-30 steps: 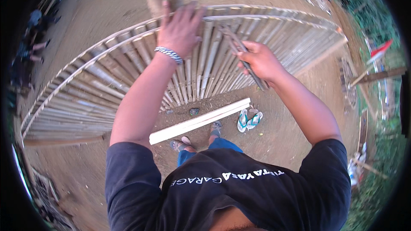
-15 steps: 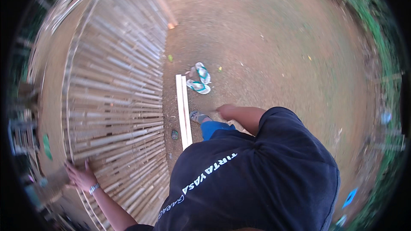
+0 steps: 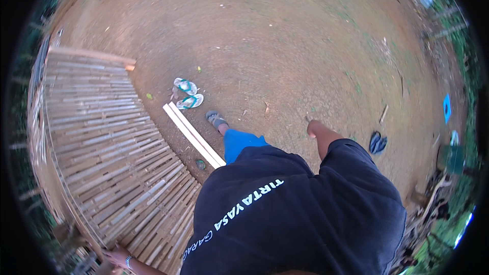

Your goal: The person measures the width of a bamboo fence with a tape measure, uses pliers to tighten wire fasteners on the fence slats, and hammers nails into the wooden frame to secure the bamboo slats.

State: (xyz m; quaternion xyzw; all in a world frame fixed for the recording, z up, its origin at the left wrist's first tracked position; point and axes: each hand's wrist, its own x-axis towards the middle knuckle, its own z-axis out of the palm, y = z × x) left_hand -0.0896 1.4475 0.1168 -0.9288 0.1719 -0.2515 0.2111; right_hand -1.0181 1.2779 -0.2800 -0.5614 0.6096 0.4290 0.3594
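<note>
My left hand [image 3: 118, 256], with a bracelet or watch at the wrist, rests on the outer edge of a bamboo-slat platform [image 3: 102, 142]. Its fingers look stretched out, holding nothing visible, though they are dim near the picture's rim. Off to the right, my right hand [image 3: 313, 129] hangs over the bare ground, touching nothing that I can see. Its fingers are mostly hidden and small in view. Two pale wooden strips [image 3: 193, 135] lie side by side on the soil between the platform and my sandalled foot [image 3: 216, 119].
A pair of white flip-flops with green straps [image 3: 188, 102] sits by the far end of the strips. Dark sandals [image 3: 377, 143] lie to the right. A wooden beam [image 3: 94, 55] edges the platform's far end. A blue object [image 3: 446, 108] and branches [image 3: 433, 193] lie at far right.
My view has swung rightward, so the platform, strips and flip-flops shift left in the picture. The dark sandals have come into view. My left hand, still at the platform edge, appears lower.
</note>
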